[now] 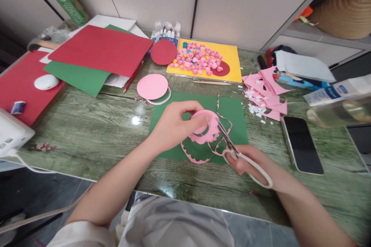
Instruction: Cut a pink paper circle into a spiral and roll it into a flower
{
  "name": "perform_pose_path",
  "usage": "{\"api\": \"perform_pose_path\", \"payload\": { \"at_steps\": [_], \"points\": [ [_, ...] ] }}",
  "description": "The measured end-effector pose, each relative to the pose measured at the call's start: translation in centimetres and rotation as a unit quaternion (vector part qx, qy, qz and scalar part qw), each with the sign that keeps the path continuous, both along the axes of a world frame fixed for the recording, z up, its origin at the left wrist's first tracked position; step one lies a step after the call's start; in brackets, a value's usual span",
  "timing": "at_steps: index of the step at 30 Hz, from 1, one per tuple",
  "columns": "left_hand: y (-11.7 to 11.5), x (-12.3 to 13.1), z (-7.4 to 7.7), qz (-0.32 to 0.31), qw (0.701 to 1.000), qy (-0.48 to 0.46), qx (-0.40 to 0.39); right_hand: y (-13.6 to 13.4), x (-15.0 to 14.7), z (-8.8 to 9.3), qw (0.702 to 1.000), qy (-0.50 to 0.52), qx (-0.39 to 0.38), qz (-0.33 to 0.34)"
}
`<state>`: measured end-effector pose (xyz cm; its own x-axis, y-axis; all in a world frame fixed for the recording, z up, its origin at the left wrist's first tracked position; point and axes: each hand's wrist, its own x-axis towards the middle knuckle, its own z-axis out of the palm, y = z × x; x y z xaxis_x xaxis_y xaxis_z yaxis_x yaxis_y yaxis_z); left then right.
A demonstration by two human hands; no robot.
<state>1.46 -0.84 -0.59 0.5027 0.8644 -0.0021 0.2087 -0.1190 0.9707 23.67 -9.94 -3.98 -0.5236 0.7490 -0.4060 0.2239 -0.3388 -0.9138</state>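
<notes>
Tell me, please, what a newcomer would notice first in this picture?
In the middle, the left hand holds a pink paper disc while the right hand cuts it with white-handled scissors over a green sheet, leaving a scalloped spiral. Behind, a yellow sheet carries many small pink paper roses. A dark phone lies at the right.

black phone (301, 143), red paper sheet (101, 49), yellow sheet (232, 58) with pink paper roses (197, 61)
</notes>
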Motion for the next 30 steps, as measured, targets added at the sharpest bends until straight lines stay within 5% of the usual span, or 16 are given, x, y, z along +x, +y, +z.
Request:
{"api": "perform_pose_path", "payload": {
  "at_steps": [30],
  "points": [
    [0.27, -0.51, 0.47, -0.018, 1.000, 0.023, -0.002, 0.00, 0.64, 0.06, 0.993, -0.103, 0.022, 0.048]
  ]
}}
